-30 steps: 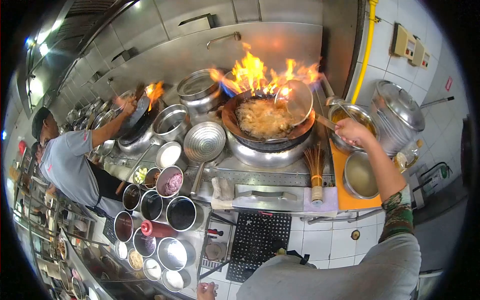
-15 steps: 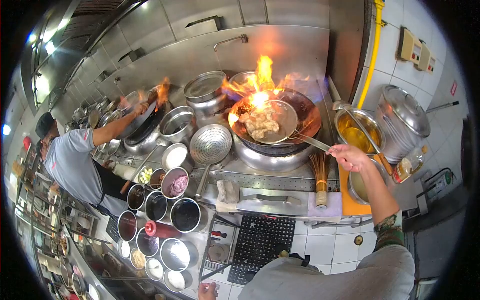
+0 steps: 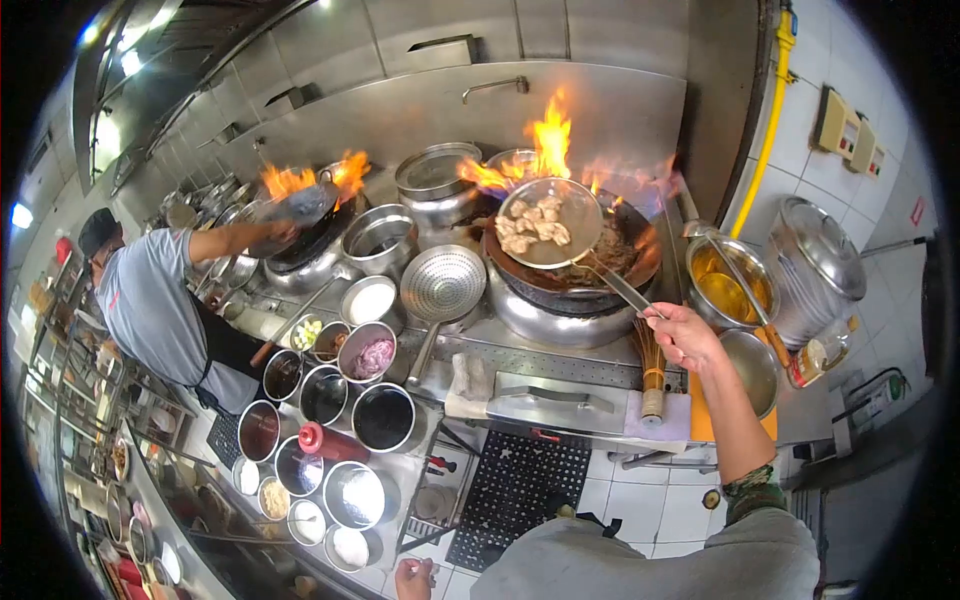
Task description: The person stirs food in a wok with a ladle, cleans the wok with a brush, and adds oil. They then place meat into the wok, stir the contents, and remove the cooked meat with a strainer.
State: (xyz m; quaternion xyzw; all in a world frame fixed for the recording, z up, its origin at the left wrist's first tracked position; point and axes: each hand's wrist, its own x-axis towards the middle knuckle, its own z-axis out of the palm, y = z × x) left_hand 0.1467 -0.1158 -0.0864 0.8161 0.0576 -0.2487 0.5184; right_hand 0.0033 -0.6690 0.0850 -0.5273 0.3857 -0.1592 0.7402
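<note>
My right hand is closed around the handle of a round mesh strainer. Pale pieces of meat lie in the strainer, which hangs over a wok with flames rising behind it. At the bottom edge, my left hand is partly cut off; its fingers are curled, and what they hold, if anything, is hidden. A bamboo brush lies on the counter below the strainer handle. Right of it stands a metal bowl of yellow oil, with a ladle laid across.
A perforated skimmer rests left of the wok. Several metal pots of sauces and ingredients, a red squeeze bottle among them, crowd the side counter. On the left a co-worker works at another flaming wok. A tall lidded pot stands at right.
The strainer has been raised and tilted, and the meat in it has shifted. Flames over my wok are smaller. The co-worker's wok flares up more. The whole view has shifted slightly.
</note>
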